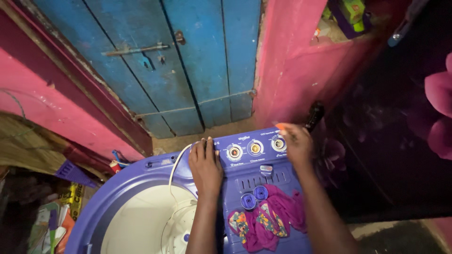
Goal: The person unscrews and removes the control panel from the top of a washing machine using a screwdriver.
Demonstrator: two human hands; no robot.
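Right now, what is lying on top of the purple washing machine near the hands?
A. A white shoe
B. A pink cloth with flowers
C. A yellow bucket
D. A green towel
B: a crumpled pink cloth with a flower print lies on the washing machine lid, just below the dials.

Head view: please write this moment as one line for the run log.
left hand: flat on washing machine panel | right hand: at right dial | pink cloth: on lid
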